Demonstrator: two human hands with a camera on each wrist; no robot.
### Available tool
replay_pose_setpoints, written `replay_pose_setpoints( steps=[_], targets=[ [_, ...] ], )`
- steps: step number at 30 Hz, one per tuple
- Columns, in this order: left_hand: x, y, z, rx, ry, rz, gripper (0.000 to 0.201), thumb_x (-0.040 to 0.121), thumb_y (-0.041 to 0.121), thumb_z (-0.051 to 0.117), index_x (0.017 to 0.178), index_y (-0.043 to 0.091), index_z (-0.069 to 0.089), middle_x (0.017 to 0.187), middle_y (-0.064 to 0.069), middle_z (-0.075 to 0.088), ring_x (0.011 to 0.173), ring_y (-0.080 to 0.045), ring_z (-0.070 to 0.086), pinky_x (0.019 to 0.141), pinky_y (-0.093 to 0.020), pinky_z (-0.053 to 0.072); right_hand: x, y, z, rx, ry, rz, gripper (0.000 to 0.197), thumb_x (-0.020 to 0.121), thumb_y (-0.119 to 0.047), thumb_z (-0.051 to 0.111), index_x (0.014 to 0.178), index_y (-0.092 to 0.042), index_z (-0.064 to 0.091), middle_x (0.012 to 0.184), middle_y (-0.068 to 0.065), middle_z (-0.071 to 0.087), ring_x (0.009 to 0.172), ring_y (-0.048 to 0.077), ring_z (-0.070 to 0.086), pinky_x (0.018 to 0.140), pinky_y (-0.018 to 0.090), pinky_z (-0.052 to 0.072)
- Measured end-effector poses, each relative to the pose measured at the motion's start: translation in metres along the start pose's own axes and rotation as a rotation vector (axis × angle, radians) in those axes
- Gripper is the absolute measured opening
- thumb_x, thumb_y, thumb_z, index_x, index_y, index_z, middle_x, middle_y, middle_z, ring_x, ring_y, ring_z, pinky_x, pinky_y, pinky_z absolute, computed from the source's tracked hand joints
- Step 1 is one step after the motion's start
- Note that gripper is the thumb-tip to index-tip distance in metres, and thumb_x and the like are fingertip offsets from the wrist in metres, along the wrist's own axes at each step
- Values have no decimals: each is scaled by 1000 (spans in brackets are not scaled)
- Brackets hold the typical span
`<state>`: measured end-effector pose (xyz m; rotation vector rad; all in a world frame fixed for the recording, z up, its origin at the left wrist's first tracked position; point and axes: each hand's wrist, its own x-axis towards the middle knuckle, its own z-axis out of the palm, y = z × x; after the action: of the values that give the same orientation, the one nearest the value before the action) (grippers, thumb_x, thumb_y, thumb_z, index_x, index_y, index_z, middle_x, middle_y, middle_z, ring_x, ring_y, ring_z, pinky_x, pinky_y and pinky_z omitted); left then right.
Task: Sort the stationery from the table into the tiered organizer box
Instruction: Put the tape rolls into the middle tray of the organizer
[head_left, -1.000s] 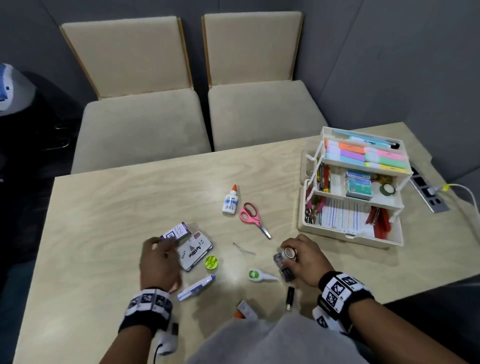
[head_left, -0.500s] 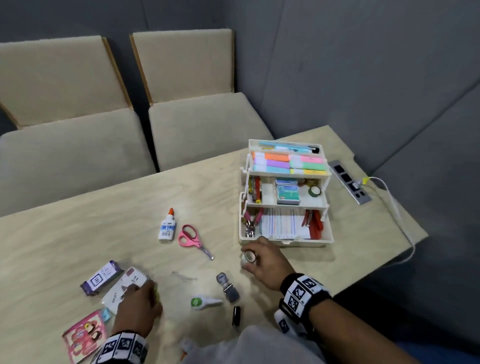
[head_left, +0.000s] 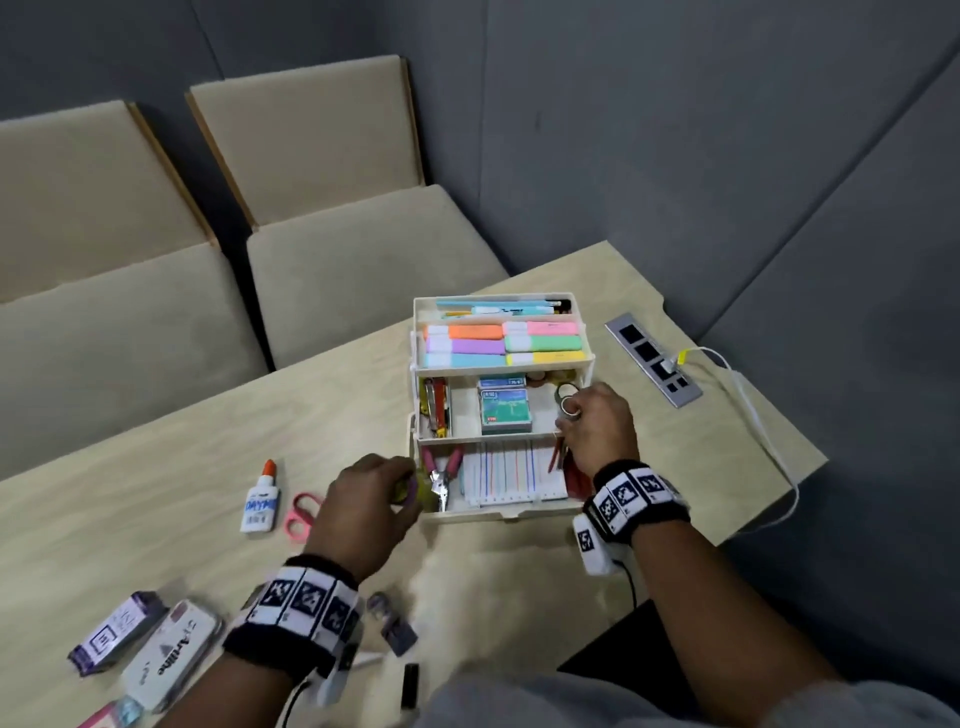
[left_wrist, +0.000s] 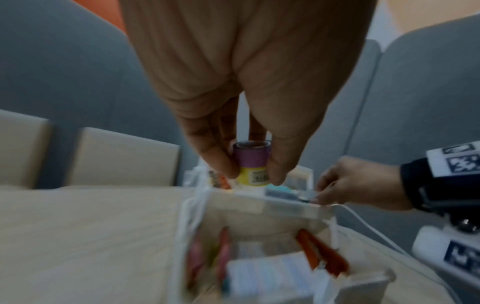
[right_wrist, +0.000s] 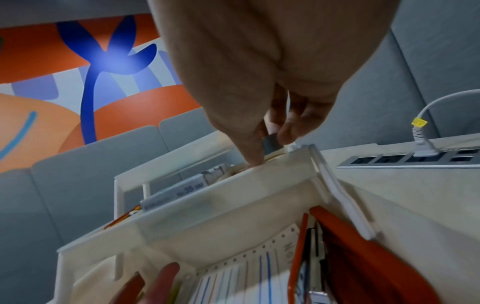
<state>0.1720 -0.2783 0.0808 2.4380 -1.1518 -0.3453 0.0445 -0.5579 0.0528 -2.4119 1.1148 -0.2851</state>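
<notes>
The tape roll sits pinched in the fingers of the right hand, over the right end of the middle tier of the organizer box. Its open core faces up toward the head camera, so its axis runs roughly vertical; the right wrist view shows its lower edge at or just above the tier's contents, contact not determinable.

A 2nd load, a purple-and-yellow tape stack, is grasped between thumb and fingers of the left hand, just beside the box's front-left corner. In the left wrist view its long axis stands upright, purple end up, yellow end down, barcode label facing the wrist.

Judged progress: well advanced, not complete. Filled so far: top tier with highlighters and pens; middle tier with staple boxes; bottom tier with pliers, index tabs and a red item.

Outstanding on the tabletop, behind and left of the left fingers: glue bottle, pink scissors, purple box, Artline case, a stamp-like item, a small black item. At least 6 pieces remain, plus the 2 in hand.
</notes>
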Motion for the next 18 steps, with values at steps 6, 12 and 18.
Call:
replay_pose_setpoints(
  steps=[6, 12, 18],
  targets=[
    [108, 101, 20, 121, -92, 236, 8, 83, 30, 61, 83, 24, 57, 82, 1, 57, 75, -25, 58, 64, -36, 53, 14, 9, 4, -206, -38, 3, 23, 84, -41, 73, 97, -22, 78, 105, 4, 66, 102, 29, 56, 88, 41, 46],
    [159, 139, 56, 243, -163, 246, 19, 85, 21, 59, 103, 18, 65, 97, -9, 61, 87, -34, 62, 66, -34, 44, 12, 20, 5, -39, -46, -25, 23, 81, -33, 74, 90, -12, 74, 101, 8, 65, 97, 32, 56, 84, 41, 51],
    [176, 151, 79, 389, -198, 276, 23, 88, 17, 56, 107, 19, 68, 105, -9, 66, 89, -35, 67, 67, -40, 53, 8, 34, 1, 67, 41, 1, 20, 79, -23, 68, 89, -7, 74, 99, 8, 65, 94, 30, 57, 85, 38, 51]
  ],
)
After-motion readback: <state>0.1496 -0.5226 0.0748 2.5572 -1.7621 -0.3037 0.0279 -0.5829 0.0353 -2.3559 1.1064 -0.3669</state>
